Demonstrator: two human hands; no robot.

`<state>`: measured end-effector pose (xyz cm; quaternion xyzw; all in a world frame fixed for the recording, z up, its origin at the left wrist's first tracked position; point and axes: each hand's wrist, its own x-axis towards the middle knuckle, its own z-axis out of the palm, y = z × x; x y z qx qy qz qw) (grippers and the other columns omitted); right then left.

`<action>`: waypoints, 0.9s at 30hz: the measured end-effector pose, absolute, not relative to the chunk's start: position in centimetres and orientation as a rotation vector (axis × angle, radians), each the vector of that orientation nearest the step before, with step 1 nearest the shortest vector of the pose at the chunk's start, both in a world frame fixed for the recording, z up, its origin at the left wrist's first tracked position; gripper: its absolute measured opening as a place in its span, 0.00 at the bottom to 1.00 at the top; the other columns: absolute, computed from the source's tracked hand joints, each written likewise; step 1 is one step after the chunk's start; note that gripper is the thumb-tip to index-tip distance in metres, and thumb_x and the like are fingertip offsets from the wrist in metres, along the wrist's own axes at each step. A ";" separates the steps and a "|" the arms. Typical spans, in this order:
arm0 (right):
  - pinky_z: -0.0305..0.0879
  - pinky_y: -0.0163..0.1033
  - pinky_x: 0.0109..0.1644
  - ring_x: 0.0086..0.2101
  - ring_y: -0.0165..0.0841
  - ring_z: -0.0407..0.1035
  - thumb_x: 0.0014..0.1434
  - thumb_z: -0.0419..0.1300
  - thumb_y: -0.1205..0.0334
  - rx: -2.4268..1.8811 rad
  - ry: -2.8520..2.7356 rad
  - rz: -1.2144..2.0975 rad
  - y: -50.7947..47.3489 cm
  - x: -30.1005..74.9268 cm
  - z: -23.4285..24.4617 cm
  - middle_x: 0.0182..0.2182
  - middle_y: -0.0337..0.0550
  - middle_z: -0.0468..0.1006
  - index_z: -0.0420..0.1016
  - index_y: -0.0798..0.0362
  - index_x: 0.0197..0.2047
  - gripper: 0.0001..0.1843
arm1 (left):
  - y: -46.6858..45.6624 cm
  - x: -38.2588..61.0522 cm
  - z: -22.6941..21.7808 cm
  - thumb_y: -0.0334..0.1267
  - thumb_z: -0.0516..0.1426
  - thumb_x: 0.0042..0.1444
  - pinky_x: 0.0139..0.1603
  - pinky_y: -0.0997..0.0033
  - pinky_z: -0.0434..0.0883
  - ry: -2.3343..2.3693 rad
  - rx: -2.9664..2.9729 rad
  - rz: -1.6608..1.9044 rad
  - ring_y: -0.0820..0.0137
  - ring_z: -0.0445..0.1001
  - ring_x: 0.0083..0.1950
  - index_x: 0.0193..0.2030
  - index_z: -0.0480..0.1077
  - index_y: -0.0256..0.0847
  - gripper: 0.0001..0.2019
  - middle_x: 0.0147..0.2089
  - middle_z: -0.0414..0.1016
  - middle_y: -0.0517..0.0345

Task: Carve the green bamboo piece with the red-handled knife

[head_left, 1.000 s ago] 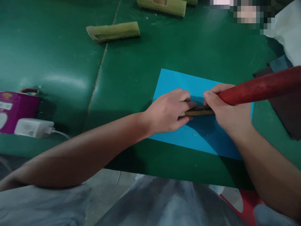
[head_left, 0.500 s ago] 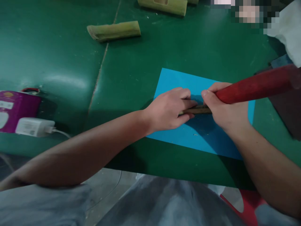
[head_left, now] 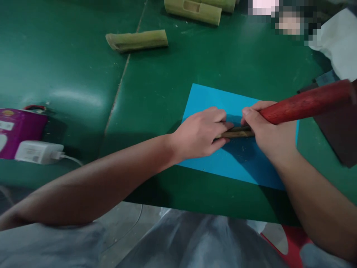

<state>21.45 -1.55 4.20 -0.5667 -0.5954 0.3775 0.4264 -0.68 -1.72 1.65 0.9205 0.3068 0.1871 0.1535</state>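
Note:
My left hand (head_left: 205,132) is closed around the left end of a narrow bamboo piece (head_left: 237,133), pressing it down over a blue sheet (head_left: 192,100). In my right hand (head_left: 275,136) is a tool with a thick red wooden handle (head_left: 309,102), slanting up to the right. The thumb lies near the bamboo, and the tool's working end is hidden by my fingers. Small shavings are scattered over the sheet below the bamboo.
A cut bamboo length (head_left: 139,41) lies across the table seam, and a notched bamboo tube (head_left: 192,12) sits farther back. At left are a purple box (head_left: 25,126) and a white charger (head_left: 39,152) with a cable. Dark sheets (head_left: 338,137) lie at right, near a white cloth (head_left: 337,41).
The view has shifted slightly, so the table things appear a little lower. Both hands keep their grip, and the right hand with the red handle has moved only slightly.

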 end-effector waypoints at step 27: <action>0.76 0.46 0.39 0.29 0.37 0.72 0.64 0.68 0.58 -1.402 -1.578 0.931 -1.5 21.5 4.2 0.24 0.38 0.72 0.71 0.44 0.24 0.18 | -2.0 -0.6 1.9 0.38 0.57 0.74 0.49 0.60 0.76 0.907 2.689 0.488 0.59 0.79 0.50 0.61 0.82 0.38 0.16 0.49 0.79 0.48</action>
